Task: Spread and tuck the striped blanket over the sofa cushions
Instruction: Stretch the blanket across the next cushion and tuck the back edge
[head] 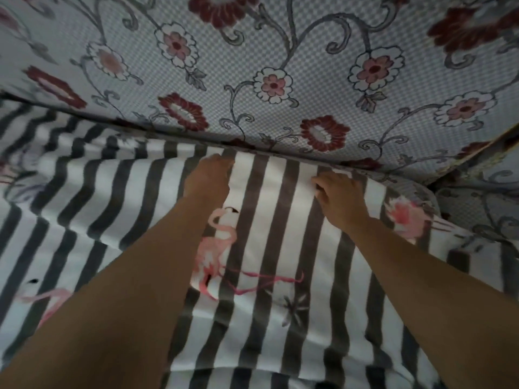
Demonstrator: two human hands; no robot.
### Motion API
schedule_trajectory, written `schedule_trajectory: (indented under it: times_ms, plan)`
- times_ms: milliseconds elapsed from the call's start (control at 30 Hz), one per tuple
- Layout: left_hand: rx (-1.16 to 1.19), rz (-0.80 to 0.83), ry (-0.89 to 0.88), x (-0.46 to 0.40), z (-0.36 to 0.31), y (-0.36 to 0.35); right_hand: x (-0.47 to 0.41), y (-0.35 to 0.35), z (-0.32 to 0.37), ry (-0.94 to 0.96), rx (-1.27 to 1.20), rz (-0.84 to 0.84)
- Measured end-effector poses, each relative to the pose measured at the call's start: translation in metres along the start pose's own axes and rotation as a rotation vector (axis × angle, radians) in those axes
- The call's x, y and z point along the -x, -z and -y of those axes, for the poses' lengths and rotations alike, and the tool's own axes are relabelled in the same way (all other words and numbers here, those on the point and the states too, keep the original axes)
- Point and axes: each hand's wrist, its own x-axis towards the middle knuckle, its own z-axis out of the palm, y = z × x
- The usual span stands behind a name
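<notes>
The striped blanket [269, 318], grey and white with pink flamingos, lies over the sofa seat and fills the lower half of the view. Its far edge runs along the crease where the seat meets the floral back cushion [280, 66]. My left hand [209, 178] is at that crease with its fingers curled into the blanket's edge. My right hand [337, 195] sits a little to the right, fingers bent and gripping the blanket near the same edge. Both fingertips are partly buried in the fabric.
A floral-covered armrest or side cushion [477, 197] closes the right end of the seat. The blanket is rumpled and folded at the left [70, 169]. A strip of floral seat cover shows uncovered at the right [415, 183].
</notes>
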Motion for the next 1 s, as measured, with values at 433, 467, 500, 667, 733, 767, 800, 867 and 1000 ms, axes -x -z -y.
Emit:
schedule_trajectory:
  times_ms: [433,467,500,667,733,767,800,867,1000]
  plan:
    - [-0.216,0.018,0.167,-0.083,0.097,0.006,-0.08,-0.036,0.046,-0.108,-0.023,-0.043]
    - [-0.233,0.048,0.179,-0.088,0.1,0.004,-0.085,-0.036,0.046,-0.128,-0.012,-0.027]
    - [-0.252,0.076,0.189,-0.094,0.101,0.002,-0.09,-0.035,0.045,-0.146,-0.001,-0.015]
    - [-0.203,-0.05,0.168,-0.105,0.096,0.012,-0.099,-0.022,0.038,-0.12,-0.08,0.039]
    - [-0.099,-0.226,0.063,-0.112,0.083,0.021,-0.103,-0.012,0.03,-0.146,0.029,-0.107]
    - [-0.04,-0.287,0.02,-0.116,0.076,0.023,-0.105,-0.007,0.026,-0.189,0.098,-0.188]
    - [0.01,-0.302,0.005,-0.121,0.069,0.021,-0.107,-0.003,0.022,-0.231,0.138,-0.243]
    - [0.059,-0.2,0.043,-0.127,0.062,0.009,-0.111,-0.003,0.019,-0.276,0.162,-0.266]
    - [0.085,0.136,0.102,-0.123,0.064,-0.029,-0.11,-0.024,0.022,-0.282,0.222,-0.083]
